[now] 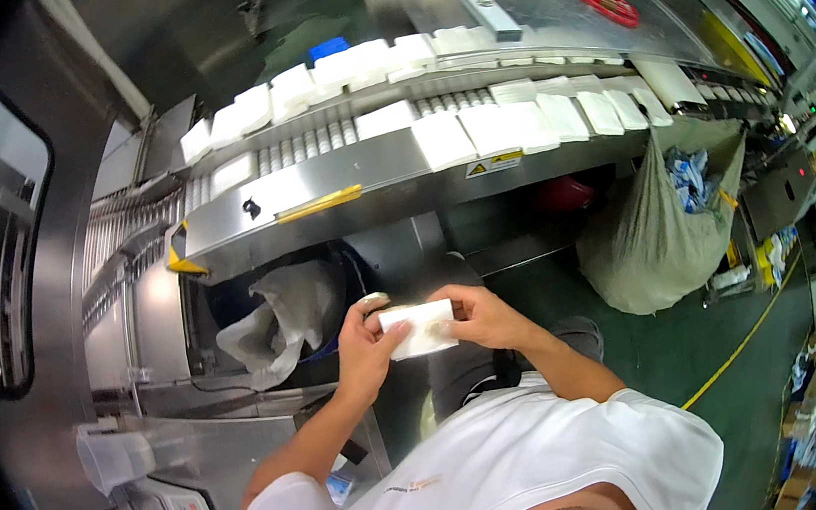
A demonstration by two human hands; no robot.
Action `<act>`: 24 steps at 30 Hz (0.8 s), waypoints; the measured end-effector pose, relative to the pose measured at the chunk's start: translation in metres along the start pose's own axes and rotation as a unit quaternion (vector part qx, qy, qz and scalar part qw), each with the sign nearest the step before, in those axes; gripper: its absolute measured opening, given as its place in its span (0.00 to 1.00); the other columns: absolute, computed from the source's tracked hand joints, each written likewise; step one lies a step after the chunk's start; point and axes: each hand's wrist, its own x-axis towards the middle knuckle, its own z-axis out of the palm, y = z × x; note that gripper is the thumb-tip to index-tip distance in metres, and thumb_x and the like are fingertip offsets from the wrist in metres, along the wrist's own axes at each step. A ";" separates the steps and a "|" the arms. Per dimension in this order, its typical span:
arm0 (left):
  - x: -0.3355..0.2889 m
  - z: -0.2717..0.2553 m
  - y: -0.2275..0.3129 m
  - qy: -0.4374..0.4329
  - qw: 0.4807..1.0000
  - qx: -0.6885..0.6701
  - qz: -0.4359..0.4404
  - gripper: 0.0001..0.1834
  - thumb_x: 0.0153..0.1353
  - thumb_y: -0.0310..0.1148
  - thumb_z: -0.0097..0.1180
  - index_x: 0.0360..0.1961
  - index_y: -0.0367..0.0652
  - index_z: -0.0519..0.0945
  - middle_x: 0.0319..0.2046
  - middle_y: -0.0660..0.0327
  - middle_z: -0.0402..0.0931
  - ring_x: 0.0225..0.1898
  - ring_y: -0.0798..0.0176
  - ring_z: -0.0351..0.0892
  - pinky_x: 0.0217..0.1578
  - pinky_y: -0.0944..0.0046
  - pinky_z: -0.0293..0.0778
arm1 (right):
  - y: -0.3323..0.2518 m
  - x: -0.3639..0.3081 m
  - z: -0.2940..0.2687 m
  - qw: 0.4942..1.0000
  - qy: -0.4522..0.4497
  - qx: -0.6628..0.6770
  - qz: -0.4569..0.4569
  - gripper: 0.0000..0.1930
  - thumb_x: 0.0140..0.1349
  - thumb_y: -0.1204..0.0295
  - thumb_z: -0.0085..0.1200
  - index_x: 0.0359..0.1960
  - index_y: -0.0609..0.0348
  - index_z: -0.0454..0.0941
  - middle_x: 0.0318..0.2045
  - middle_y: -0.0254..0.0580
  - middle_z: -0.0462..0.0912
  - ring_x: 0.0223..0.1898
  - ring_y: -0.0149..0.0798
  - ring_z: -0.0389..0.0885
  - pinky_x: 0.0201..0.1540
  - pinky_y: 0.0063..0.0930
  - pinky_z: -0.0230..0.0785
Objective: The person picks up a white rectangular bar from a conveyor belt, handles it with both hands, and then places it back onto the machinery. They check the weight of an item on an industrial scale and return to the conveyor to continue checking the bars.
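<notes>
Pad (pixel 420 322) gripped by left hand (pixel 365 353) and right hand (pixel 491 318) is perhaps being checked; moving it would need care.

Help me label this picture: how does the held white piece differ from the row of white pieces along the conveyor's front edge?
The held white piece is between the left hand and right hand; the row of white pieces rests on the conveyor, untouched. The held white piece is partly covered by thumbs and apart from the row of white pieces, which sit close side by side. Both are white and roughly rectangular.
</notes>
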 end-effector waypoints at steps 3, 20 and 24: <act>-0.002 0.000 0.001 0.002 1.000 -0.017 0.008 0.32 0.64 0.21 0.66 0.64 0.33 0.62 0.50 0.48 0.82 0.49 0.62 0.84 0.50 0.64 0.81 | 0.005 0.006 -0.004 0.999 -0.002 0.031 0.012 0.16 0.65 0.76 0.64 0.53 0.66 0.79 0.45 0.39 0.85 0.47 0.30 0.83 0.51 0.28 0.76; 0.004 -0.007 -0.007 -0.060 0.995 -0.074 0.037 0.24 0.77 0.40 0.52 0.65 0.38 0.62 0.62 0.44 0.74 0.63 0.49 0.77 0.62 0.53 0.75 | -0.067 0.166 0.007 0.897 0.315 0.200 -0.236 0.15 0.72 0.78 0.54 0.58 0.73 0.73 0.50 0.45 0.83 0.51 0.36 0.83 0.58 0.33 0.80; -0.001 -0.006 -0.005 -0.053 0.995 -0.082 0.018 0.24 0.76 0.38 0.54 0.65 0.38 0.63 0.62 0.45 0.74 0.62 0.50 0.78 0.60 0.54 0.76 | -0.069 0.172 0.004 0.908 0.312 0.178 -0.216 0.14 0.70 0.82 0.50 0.56 0.73 0.74 0.49 0.44 0.83 0.49 0.34 0.83 0.56 0.30 0.79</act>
